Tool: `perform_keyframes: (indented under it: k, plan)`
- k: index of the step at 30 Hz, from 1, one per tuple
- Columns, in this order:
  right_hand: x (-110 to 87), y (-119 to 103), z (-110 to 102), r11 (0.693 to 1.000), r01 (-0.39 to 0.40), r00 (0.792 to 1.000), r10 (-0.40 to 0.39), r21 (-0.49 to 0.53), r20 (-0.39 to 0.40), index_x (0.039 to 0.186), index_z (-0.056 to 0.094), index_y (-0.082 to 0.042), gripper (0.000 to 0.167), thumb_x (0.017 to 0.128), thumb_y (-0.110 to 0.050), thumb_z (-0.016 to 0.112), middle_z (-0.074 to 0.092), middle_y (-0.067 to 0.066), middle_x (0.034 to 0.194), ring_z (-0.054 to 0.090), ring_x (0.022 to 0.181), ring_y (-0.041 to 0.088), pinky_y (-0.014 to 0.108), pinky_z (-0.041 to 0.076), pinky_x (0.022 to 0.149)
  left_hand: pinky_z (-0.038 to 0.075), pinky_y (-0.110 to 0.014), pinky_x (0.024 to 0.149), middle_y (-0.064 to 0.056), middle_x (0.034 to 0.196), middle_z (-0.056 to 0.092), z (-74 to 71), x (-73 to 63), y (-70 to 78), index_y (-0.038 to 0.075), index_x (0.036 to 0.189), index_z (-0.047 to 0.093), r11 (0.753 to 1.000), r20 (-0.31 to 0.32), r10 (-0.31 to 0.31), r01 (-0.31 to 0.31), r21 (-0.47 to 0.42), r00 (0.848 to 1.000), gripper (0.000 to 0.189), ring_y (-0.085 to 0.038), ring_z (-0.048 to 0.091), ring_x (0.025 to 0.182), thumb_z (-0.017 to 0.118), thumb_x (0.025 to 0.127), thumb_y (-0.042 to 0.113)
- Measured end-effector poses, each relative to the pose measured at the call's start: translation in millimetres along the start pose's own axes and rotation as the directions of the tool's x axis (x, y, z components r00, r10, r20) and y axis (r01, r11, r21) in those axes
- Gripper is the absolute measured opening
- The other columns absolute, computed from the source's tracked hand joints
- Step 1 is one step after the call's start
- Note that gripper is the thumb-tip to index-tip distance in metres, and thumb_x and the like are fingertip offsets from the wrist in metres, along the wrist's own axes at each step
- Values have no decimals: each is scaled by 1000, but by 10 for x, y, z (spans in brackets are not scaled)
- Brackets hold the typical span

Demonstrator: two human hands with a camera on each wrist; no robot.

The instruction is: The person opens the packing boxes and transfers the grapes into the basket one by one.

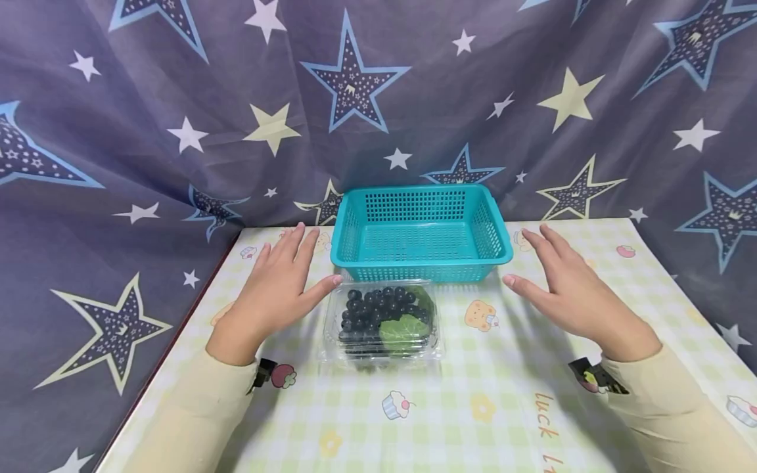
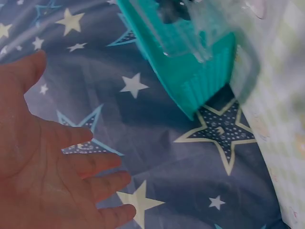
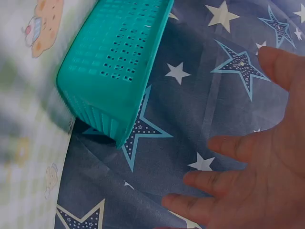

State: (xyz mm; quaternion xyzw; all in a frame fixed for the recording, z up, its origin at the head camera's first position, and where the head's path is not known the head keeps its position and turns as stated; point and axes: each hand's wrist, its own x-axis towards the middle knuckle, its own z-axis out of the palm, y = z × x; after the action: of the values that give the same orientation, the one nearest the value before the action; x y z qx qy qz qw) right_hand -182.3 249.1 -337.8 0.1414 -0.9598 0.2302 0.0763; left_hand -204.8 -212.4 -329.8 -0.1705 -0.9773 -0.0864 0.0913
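A clear plastic box [image 1: 331,338] of dark grapes [image 1: 384,305] with a green leaf [image 1: 405,334] stands on the table, in front of a teal basket [image 1: 422,270]. My left hand [image 1: 278,286] is held out at the box's left, its thumb tip overlapping the box's corner in the head view. My right hand [image 1: 570,295] hovers right of the basket, thumb pointing towards it. Both hands have their fingers extended and hold nothing. In the left wrist view the left palm [image 2: 52,157] shows bare, and so does the right palm [image 3: 267,176] in the right wrist view.
A checked cloth [image 1: 473,427] with cartoon prints covers the table. Behind the basket hangs a dark curtain [image 1: 236,79] with stars, which also runs along both sides. The basket's back rim stands close to it.
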Motion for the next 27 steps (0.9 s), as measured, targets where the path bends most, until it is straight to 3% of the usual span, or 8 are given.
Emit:
perform_keyframes:
  k: [18,27]
  plan:
    - [-39,12,106,995,-12,1000,11,100,10,164,26,-11,86,99,-54,62,14,24,171,23,153,51,74,24,115,12,-68,123,-14,174,11,-110,5,198,20,168,7,995,-137,19,-32,-96,990,98,-39,10,161,53,97,70]
    - [-21,-36,169,990,50,998,-45,131,-43,156,40,-5,74,100,-47,65,31,27,163,30,151,48,69,27,116,17,-66,123,-15,171,21,-125,-65,215,16,167,19,989,-214,82,-105,-101,974,91,-38,17,160,60,98,61]
